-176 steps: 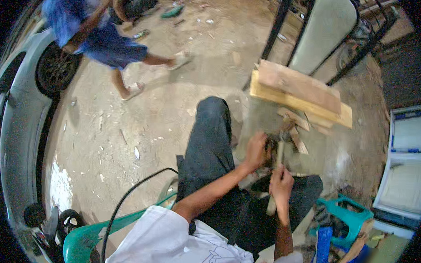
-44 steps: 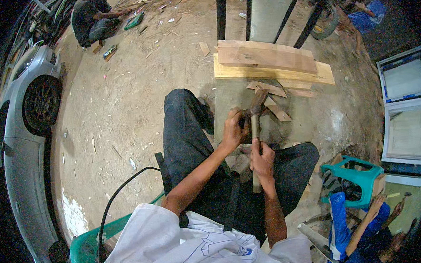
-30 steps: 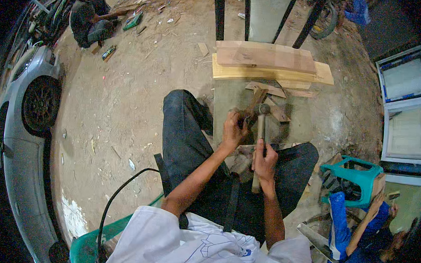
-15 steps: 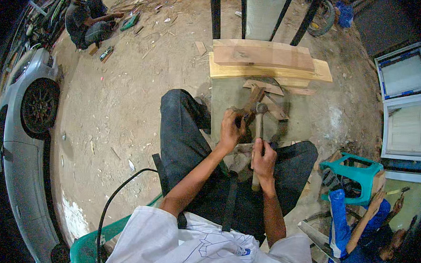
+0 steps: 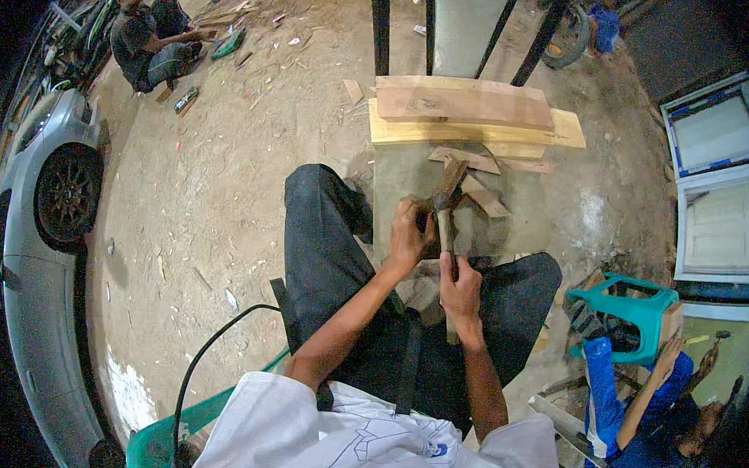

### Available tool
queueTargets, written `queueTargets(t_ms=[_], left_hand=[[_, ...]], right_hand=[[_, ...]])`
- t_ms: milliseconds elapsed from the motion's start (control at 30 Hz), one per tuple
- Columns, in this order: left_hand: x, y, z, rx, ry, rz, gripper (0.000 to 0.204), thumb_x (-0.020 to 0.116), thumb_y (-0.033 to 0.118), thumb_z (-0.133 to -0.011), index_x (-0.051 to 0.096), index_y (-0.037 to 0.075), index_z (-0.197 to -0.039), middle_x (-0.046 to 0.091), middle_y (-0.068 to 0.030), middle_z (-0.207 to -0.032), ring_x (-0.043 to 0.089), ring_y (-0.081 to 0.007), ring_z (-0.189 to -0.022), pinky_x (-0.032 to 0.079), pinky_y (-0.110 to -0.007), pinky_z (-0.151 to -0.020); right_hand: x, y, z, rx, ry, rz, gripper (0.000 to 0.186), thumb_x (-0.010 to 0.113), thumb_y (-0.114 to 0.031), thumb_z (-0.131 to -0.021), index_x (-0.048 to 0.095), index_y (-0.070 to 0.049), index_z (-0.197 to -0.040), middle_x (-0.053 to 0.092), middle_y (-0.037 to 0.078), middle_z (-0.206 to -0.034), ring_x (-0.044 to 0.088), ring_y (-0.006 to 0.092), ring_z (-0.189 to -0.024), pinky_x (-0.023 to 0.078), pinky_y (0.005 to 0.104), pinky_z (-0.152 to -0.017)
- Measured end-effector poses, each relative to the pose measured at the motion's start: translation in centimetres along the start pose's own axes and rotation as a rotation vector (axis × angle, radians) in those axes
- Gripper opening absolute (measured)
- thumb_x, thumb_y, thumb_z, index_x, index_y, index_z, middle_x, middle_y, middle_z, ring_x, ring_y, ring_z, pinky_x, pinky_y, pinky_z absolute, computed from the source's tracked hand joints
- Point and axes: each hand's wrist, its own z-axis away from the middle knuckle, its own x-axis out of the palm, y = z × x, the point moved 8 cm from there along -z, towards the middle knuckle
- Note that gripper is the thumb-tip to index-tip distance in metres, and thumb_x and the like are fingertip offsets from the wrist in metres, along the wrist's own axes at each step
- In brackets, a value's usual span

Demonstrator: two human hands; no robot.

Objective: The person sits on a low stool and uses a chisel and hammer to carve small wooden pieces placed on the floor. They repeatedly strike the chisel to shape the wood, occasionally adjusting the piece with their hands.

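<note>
Firmly, right hand (image 5: pixel 460 291) on hammer (image 5: pixel 445 229)

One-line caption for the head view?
Seated person's right hand grips a hammer; left hand steadies wood scraps.

Both forearms reach forward, left hand (image 5: pixel 410 234) curled ahead, right hand (image 5: pixel 460 291) fisted just behind it.

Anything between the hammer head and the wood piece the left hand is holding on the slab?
Nothing visible. The right hand grips the hammer by its handle, and the head sits right at the small wood piece pinned by the left hand. Loose wood scraps lie off to the right on the slab, outside that line.
</note>
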Motion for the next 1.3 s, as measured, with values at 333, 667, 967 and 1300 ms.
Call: queueTargets(t_ms=[333, 667, 967, 1300], left_hand=[[-0.4, 1.0, 0.2, 0.072, -0.032, 0.021, 0.026, 0.064, -0.003, -0.072, 0.056, -0.002, -0.097, 0.053, -0.0193, -0.096, 0.051, -0.0393, -0.092, 0.044, -0.045, -0.077], [1.2, -1.1, 0.6, -0.096, -0.118, -0.006, 0.036, 0.065, -0.002, -0.069, 0.052, -0.003, -0.103, 0.047, -0.0188, -0.101, 0.047, -0.0401, -0.098, 0.045, -0.046, -0.080], [0.9, 0.7, 0.8, 0.115, -0.079, -0.301, 0.028, 0.062, 0.001, -0.073, 0.052, -0.001, -0.100, 0.048, -0.0170, -0.102, 0.048, -0.0380, -0.100, 0.050, -0.044, -0.075], [0.1, 1.3, 0.4, 0.119, -0.103, -0.216, 0.026, 0.064, 0.004, -0.075, 0.054, -0.001, -0.099, 0.049, -0.0179, -0.096, 0.050, -0.0385, -0.093, 0.049, -0.044, -0.075]], right_hand=[[0.9, 3.1, 0.4, 0.003, -0.003, -0.096, 0.041, 0.050, -0.038, -0.099, 0.058, -0.001, -0.084, 0.055, 0.010, -0.060, 0.054, 0.0217, -0.049, 0.041, 0.0357, -0.045], [0.5, 3.6, 0.1, 0.027, 0.006, -0.131, 0.040, 0.050, -0.035, -0.101, 0.055, -0.003, -0.077, 0.049, 0.001, -0.054, 0.048, 0.0112, -0.038, 0.038, 0.0285, -0.036], [1.0, 4.2, -0.2, 0.011, 0.012, -0.076, 0.040, 0.049, -0.036, -0.101, 0.055, -0.003, -0.079, 0.049, 0.001, -0.053, 0.049, 0.0113, -0.037, 0.038, 0.0280, -0.036], [1.2, 4.2, -0.1, 0.155, -0.069, -0.078, 0.058, 0.049, -0.050, -0.096, 0.064, 0.005, -0.088, 0.063, 0.026, -0.073, 0.060, 0.0438, -0.067, 0.046, 0.0496, -0.062]])
